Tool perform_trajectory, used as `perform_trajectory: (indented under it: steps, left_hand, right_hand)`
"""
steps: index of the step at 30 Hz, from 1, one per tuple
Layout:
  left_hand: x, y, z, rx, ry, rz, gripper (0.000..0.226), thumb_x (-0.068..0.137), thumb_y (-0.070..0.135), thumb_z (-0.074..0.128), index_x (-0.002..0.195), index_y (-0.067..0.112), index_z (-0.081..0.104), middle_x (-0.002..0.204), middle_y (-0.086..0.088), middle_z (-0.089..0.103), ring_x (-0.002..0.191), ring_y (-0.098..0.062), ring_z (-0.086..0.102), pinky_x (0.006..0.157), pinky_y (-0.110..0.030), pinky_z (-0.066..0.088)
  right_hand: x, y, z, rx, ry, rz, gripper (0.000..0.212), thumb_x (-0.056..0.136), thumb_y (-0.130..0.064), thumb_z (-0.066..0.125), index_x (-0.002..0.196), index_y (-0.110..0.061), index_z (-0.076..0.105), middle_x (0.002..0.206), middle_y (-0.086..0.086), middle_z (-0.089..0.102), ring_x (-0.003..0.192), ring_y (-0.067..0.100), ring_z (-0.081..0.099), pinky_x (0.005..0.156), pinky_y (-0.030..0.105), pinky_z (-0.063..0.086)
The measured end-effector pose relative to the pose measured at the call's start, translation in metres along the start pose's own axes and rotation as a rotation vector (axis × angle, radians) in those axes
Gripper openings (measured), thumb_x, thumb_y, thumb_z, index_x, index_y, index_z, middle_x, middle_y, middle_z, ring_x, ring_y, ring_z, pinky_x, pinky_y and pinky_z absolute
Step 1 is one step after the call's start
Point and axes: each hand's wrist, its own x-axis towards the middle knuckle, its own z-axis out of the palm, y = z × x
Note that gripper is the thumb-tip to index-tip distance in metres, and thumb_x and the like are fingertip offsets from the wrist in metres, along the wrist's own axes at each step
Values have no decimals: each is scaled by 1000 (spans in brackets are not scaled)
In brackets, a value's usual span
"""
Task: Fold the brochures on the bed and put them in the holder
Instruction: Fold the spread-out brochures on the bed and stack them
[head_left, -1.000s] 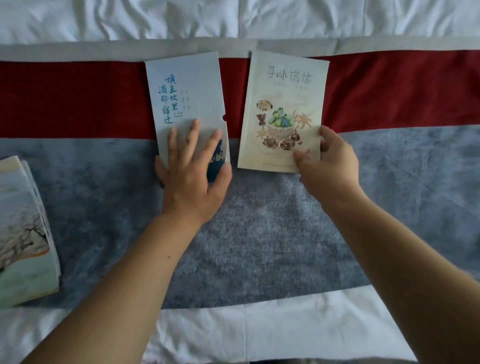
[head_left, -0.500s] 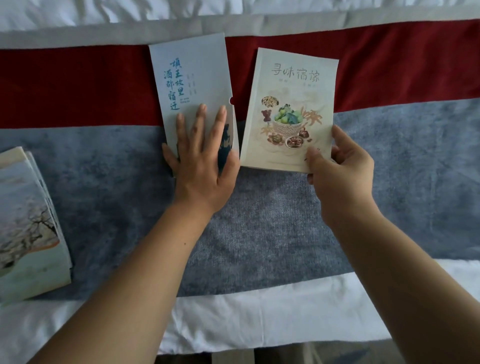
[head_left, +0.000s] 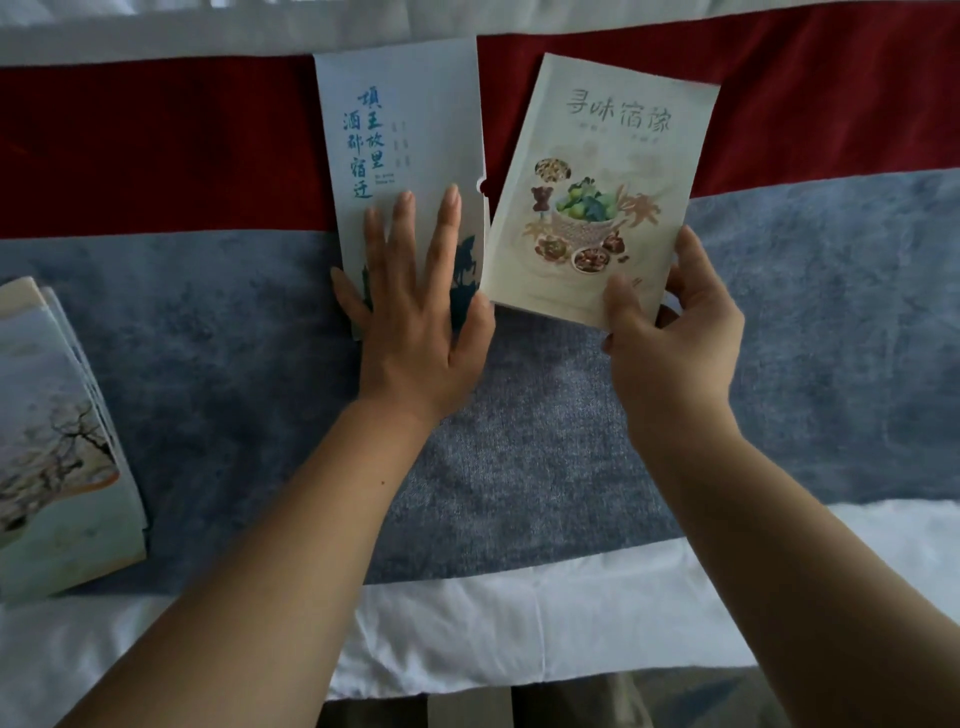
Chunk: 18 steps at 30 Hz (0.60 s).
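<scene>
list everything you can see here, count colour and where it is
blue holder: 1, pale blue with blue writing and a side notch, flat across the red and grey bands, under the left hand
cream brochure: 1, cream with a food picture, right of the holder, tilted, near corner pinched by the right hand
brochure stack: 1 stack, count unclear, pale green with a tree picture, far left on the grey band
runner: 1, red band above a grey-blue band, across the bed
sheet: 1, white, above and below the runner
left hand: 1, flat, fingers spread, pressing the holder's lower part
right hand: 1, thumb on top, fingers behind the cream brochure's lower right corner
</scene>
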Motion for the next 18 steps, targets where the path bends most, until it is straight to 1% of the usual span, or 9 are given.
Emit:
perform_trajectory:
  steps: [4, 6, 7, 9, 11, 12, 14, 16, 18]
  left_hand:
    - [1, 1, 3, 5, -2, -4, 77, 98, 53, 38, 162, 35, 1, 172, -13, -1, 158, -35, -3, 115, -77, 0]
    - [0, 1, 3, 38, -20, -5, 79, 97, 59, 40, 162, 36, 2, 171, -14, -2, 158, -36, -4, 115, -75, 0]
    - [0, 1, 3, 52, -26, -13, 80, 96, 63, 41, 163, 36, 4, 171, -15, -2, 158, -36, -5, 115, -75, 1]
    - [0, 1, 0, 63, -23, -33, 83, 94, 67, 45, 163, 34, 11, 171, -19, -2, 158, -37, -2, 117, -75, 6]
    - [0, 1, -2, 56, 16, -50, 90, 90, 69, 54, 163, 28, 21, 168, -27, -2, 156, -44, 0, 117, -72, 14]
    - [-1, 2, -3, 45, 50, -64, 94, 87, 71, 58, 162, 25, 25, 166, -32, -2, 155, -48, 1, 117, -70, 19]
    - [-3, 3, -4, 21, 119, -110, 102, 82, 73, 64, 161, 18, 30, 163, -37, -3, 153, -53, 1, 117, -65, 26]
    - [-4, 4, -5, -9, 149, -153, 110, 78, 74, 69, 159, 12, 29, 162, -39, -4, 154, -50, 3, 118, -60, 29]
    - [-3, 5, -5, -80, 155, -199, 116, 74, 74, 74, 158, 9, 28, 163, -38, -5, 155, -48, 2, 124, -54, 22]
  right_hand:
    - [0, 7, 1, -60, 0, -51, 67, 95, -25, 74, 155, -31, 44, 126, -14, 67, 97, 9, 74, 79, 39, 65]
    - [3, 10, 1, -165, -66, -72, 71, 93, -27, 75, 155, -32, 42, 126, -15, 66, 89, 6, 74, 74, 34, 65]
    - [4, 11, 0, -248, -107, -83, 74, 93, -29, 76, 157, -32, 40, 126, -16, 64, 88, 5, 73, 75, 32, 64]
    - [8, 13, -2, -422, -149, -114, 80, 92, -33, 77, 159, -32, 34, 130, -13, 57, 102, 8, 67, 91, 36, 60]
    - [12, 12, -5, -579, -159, -172, 87, 91, -32, 77, 162, -30, 28, 141, -5, 44, 129, 21, 51, 112, 39, 44]
    - [14, 11, -5, -643, -165, -210, 91, 91, -31, 77, 163, -28, 23, 149, -1, 39, 139, 24, 39, 118, 38, 34]
    - [20, 5, -2, -705, -185, -265, 96, 92, -31, 75, 165, -24, 14, 161, 1, 31, 148, 25, 25, 122, 38, 22]
    - [27, 1, 6, -689, -200, -262, 96, 93, -32, 74, 165, -22, 12, 167, -1, 28, 151, 24, 22, 118, 31, 17]
    - [32, 0, 14, -647, -187, -230, 94, 91, -32, 77, 165, -24, 18, 167, -2, 29, 152, 22, 23, 109, 24, 13]
